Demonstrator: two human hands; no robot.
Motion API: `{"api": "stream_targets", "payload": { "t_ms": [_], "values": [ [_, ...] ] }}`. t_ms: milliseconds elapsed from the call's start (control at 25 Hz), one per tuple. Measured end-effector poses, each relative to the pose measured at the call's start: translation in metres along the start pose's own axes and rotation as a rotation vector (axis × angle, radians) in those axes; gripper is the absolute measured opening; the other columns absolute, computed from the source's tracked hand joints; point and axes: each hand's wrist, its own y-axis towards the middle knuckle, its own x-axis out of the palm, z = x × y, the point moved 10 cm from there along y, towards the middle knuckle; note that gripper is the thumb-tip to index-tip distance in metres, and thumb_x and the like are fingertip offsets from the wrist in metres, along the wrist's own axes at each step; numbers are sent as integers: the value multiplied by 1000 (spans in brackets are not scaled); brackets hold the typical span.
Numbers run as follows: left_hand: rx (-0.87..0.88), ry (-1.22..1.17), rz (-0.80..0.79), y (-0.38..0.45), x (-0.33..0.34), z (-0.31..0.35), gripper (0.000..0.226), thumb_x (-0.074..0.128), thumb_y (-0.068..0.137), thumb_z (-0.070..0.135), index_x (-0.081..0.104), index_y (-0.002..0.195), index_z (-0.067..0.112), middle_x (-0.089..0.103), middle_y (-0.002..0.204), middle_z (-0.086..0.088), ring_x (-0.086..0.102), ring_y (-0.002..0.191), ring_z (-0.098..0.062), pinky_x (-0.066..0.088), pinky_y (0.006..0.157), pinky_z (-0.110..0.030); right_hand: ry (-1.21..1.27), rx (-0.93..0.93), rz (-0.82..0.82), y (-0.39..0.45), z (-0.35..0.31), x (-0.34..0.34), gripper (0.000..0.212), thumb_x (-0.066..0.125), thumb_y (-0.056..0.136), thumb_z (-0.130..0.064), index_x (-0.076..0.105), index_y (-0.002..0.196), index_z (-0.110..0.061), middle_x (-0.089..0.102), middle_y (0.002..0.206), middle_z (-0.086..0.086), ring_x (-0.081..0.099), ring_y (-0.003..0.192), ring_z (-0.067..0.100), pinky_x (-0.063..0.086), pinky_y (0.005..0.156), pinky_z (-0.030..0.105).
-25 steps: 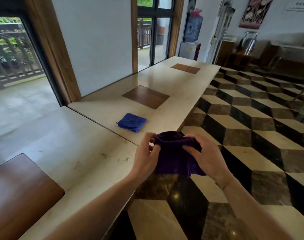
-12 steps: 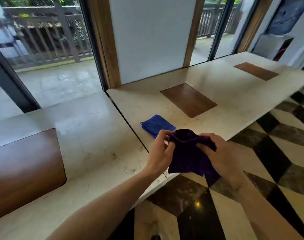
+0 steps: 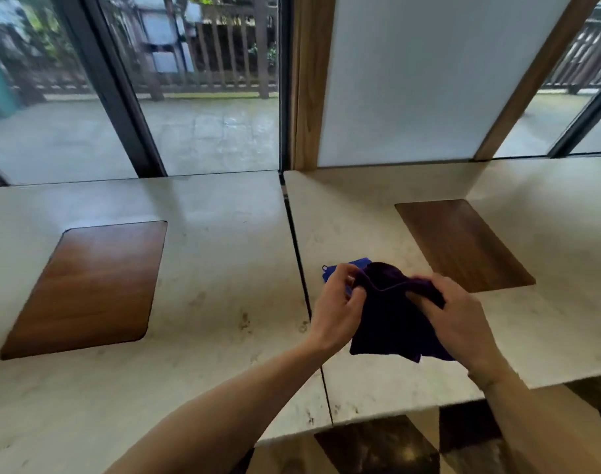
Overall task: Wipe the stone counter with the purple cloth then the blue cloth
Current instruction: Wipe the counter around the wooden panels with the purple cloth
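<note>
The purple cloth [image 3: 391, 323] hangs crumpled between both hands, just above the pale stone counter [image 3: 224, 285]. My left hand [image 3: 338, 309] pinches its left top edge and my right hand [image 3: 458, 319] grips its right top edge. The blue cloth [image 3: 359, 264] lies folded on the counter right behind my left hand, mostly hidden by the hand and the purple cloth. A dark seam [image 3: 301, 268] splits the counter into two slabs, and both cloths are on the right slab beside it.
Two brown wooden inlays sit in the counter, one at left [image 3: 90, 285] and one at right [image 3: 463, 244]. Windows and a wooden post [image 3: 306, 80] rise behind the far edge. Small stains [image 3: 244, 321] mark the stone near the seam. Checkered floor [image 3: 395, 446] shows below the near edge.
The view has swung left to face the counter squarely. Both hands have carried the purple cloth from over the floor to above the counter, in front of the blue cloth.
</note>
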Motion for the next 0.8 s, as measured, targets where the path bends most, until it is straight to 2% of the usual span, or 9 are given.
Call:
{"api": "stream_targets", "payload": {
  "t_ms": [120,200,280,440,640,800],
  "values": [
    [-42,20,100,11,-2,-14,13,46,96,26,50,102,37,61,97,9,61,83,-16,55,73,-43,11,-77,-81,34,11,13,17,60,95,-31,62,109,-39,62,100,-25,57,93,1,42,80,17],
    [-76,12,156,14,-1,-20,11,46,97,30,50,106,35,60,97,11,64,86,-21,57,74,-48,28,-131,-142,52,17,21,17,59,95,-33,63,111,-37,65,102,-16,58,95,5,46,81,26],
    [-110,14,229,9,5,-20,11,46,100,28,51,109,32,60,97,11,64,86,-23,57,72,-45,47,-199,-205,62,22,23,19,57,96,-33,63,114,-34,66,103,-13,58,95,8,47,82,31],
    [-163,59,369,-10,27,-19,11,47,102,23,52,106,32,62,94,10,65,84,-19,56,72,-47,72,-261,-315,64,46,19,19,58,96,-32,63,115,-32,66,103,-14,57,95,4,45,80,25],
    [-329,26,433,-37,57,-54,12,47,103,28,54,108,36,64,102,7,68,91,-17,60,77,-47,100,-270,-433,51,80,33,19,60,95,-34,65,114,-34,66,102,-16,58,94,4,44,78,21],
    [-416,4,421,-53,68,-83,13,48,103,26,55,113,31,64,105,7,67,94,-14,61,81,-41,86,-200,-502,39,111,63,19,62,92,-40,65,111,-36,68,102,-11,60,94,10,51,83,37]
  ]
}}
